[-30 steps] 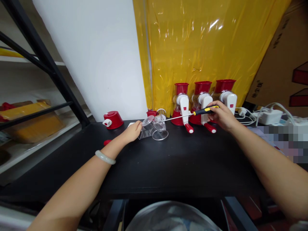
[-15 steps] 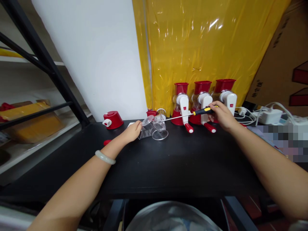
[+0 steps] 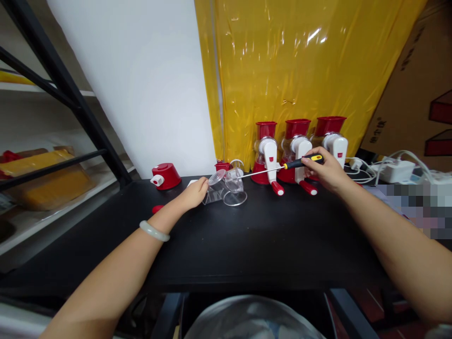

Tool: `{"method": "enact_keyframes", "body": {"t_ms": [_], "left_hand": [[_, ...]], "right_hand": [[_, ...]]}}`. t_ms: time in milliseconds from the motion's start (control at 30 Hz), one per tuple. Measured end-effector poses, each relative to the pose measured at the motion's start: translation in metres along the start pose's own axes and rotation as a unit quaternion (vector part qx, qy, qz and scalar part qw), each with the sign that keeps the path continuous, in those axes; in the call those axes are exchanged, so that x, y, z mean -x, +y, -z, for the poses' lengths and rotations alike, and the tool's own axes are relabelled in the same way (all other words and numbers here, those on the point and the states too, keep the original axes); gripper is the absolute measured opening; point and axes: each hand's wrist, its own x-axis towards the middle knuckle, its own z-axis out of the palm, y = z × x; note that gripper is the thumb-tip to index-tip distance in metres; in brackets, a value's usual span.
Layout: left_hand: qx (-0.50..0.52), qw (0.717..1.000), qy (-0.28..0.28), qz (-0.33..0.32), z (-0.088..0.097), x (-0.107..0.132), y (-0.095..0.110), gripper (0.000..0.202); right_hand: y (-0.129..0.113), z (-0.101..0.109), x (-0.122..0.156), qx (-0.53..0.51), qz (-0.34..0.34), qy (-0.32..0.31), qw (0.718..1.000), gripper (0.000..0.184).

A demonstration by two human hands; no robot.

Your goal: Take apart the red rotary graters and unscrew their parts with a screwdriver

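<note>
My left hand [image 3: 196, 192] is closed on the left side of a clear plastic grater housing [image 3: 216, 192], which lies on the black table [image 3: 268, 245]. A screwdriver [image 3: 302, 161] with a black and yellow handle is in my right hand [image 3: 326, 170], gripped between thumb and fingers. Its long metal shaft points left, and the tip reaches the clear housing; the exact contact is hard to make out. Behind the housing stand a metal grater drum [image 3: 237, 164] and a small red part [image 3: 222, 166]. To the left sits a red base [image 3: 166, 176] with a white knob.
Three red and white rotary graters, among them a left one [image 3: 266, 153], stand along the back. White cables and a power adapter [image 3: 398, 170] lie at the right. A black frame post [image 3: 84, 117] and shelves rise at the left. A lined bin [image 3: 252, 320] is below the table edge.
The fingers of my right hand have shifted on the screwdriver handle, and the handle has turned, showing its yellow end part. My left hand and the clear housing stay in place.
</note>
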Motion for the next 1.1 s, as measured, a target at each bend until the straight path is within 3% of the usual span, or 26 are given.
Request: {"method": "enact_keyframes", "body": {"t_ms": [233, 533, 733, 1100], "left_hand": [[-0.005, 1.000, 0.000, 0.002, 0.000, 0.000, 0.001, 0.036], [-0.003, 1.000, 0.003, 0.000, -0.001, 0.000, -0.001, 0.035], [0.000, 1.000, 0.005, -0.007, -0.001, 0.000, -0.002, 0.035], [-0.001, 1.000, 0.004, -0.007, -0.001, 0.000, -0.002, 0.035]], "right_hand": [[-0.013, -0.008, 0.004, -0.072, -0.051, 0.021, 0.996, 0.044], [-0.001, 0.010, -0.004, 0.093, -0.024, 0.012, 0.995, 0.031], [0.001, 0.016, -0.004, 0.119, 0.014, -0.017, 0.993, 0.028], [-0.009, 0.010, 0.002, 0.034, 0.014, -0.055, 0.998, 0.031]]}}
